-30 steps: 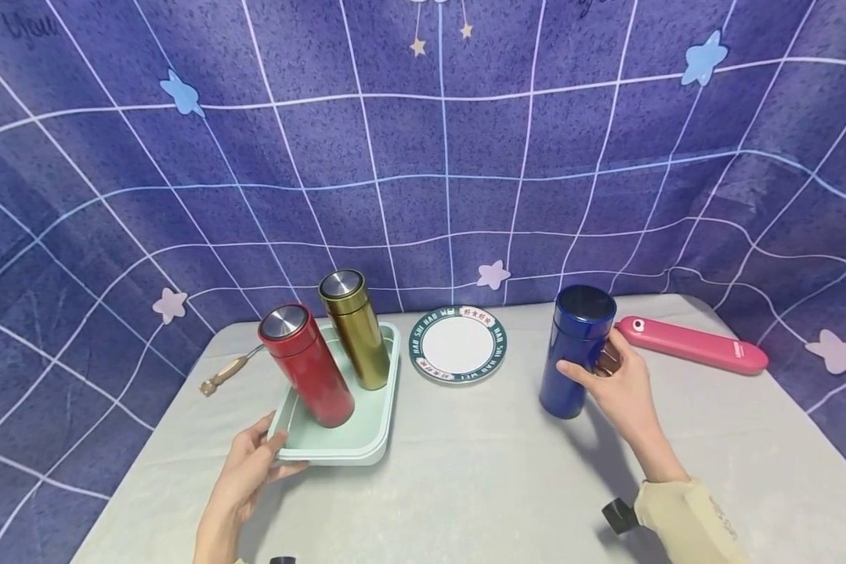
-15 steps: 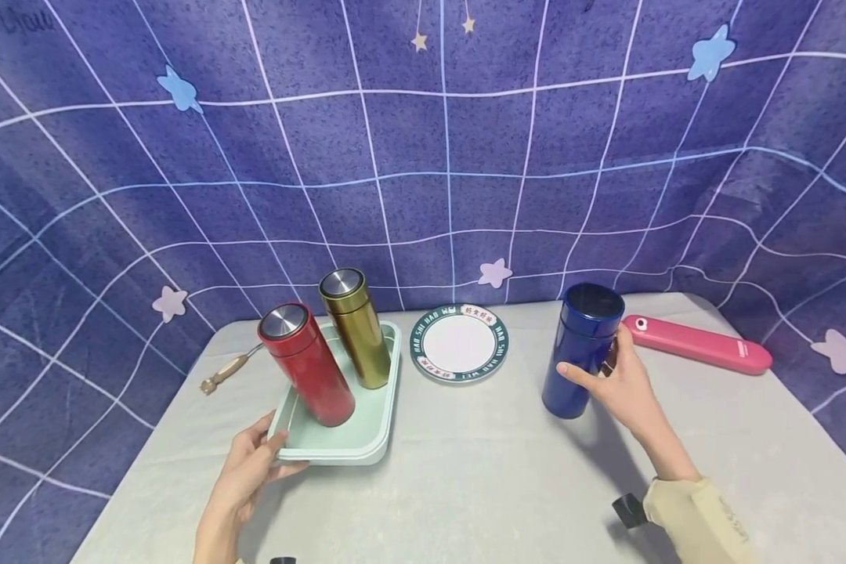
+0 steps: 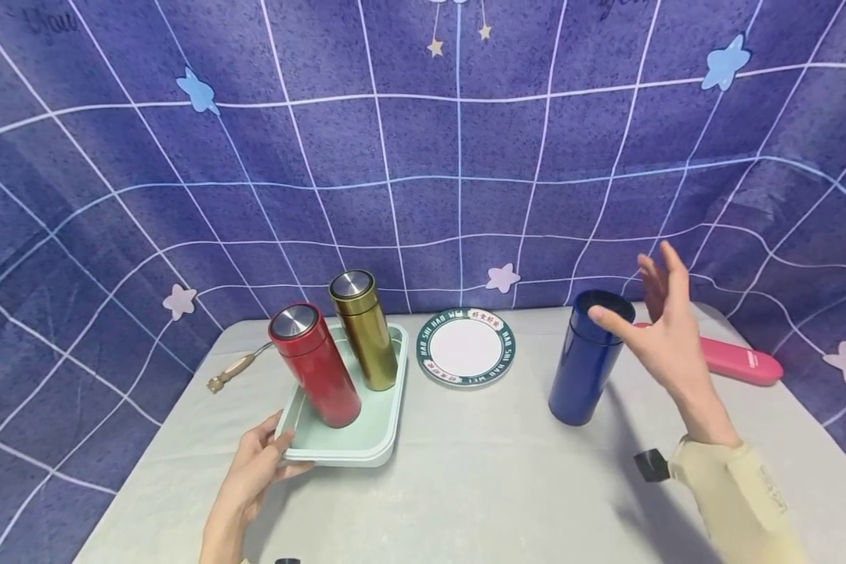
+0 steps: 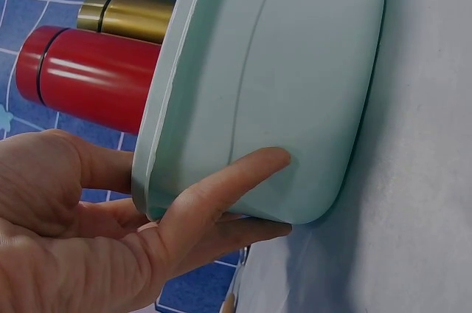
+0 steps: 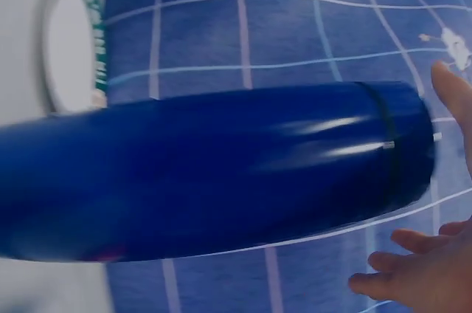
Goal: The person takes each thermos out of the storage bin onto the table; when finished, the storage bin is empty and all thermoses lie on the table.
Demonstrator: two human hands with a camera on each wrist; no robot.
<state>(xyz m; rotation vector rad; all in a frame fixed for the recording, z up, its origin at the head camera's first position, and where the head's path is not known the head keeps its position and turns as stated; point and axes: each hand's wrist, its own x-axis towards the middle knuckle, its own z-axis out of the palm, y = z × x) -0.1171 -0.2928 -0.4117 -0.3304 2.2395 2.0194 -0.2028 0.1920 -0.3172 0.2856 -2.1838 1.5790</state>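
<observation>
My left hand (image 3: 257, 462) grips the near left corner of a pale green plastic tray (image 3: 341, 457), its thumb and fingers on either side of the rim. Inside the tray, a red thermos flask (image 3: 320, 368) and a gold thermos flask (image 3: 368, 337) stand upright. Over on the right, a blue thermos flask (image 3: 583, 376) stands on the table. Beside its top hovers my right hand (image 3: 670, 352), fingers spread and holding nothing. From the right wrist, a gap shows between the fingers (image 5: 420, 272) and the blue flask's lid.
A round plate (image 3: 465, 348) with a green patterned rim lies between tray and blue flask. Partly behind my right hand is a long pink case (image 3: 740, 362). A wooden-handled tool (image 3: 236, 368) lies left of the tray. A purple grid-patterned cloth (image 3: 423, 204) hangs at the back.
My right hand has let go of the blue flask, spread its fingers and moved up and to the right. The left hand stays on the tray. The head view has shifted slightly.
</observation>
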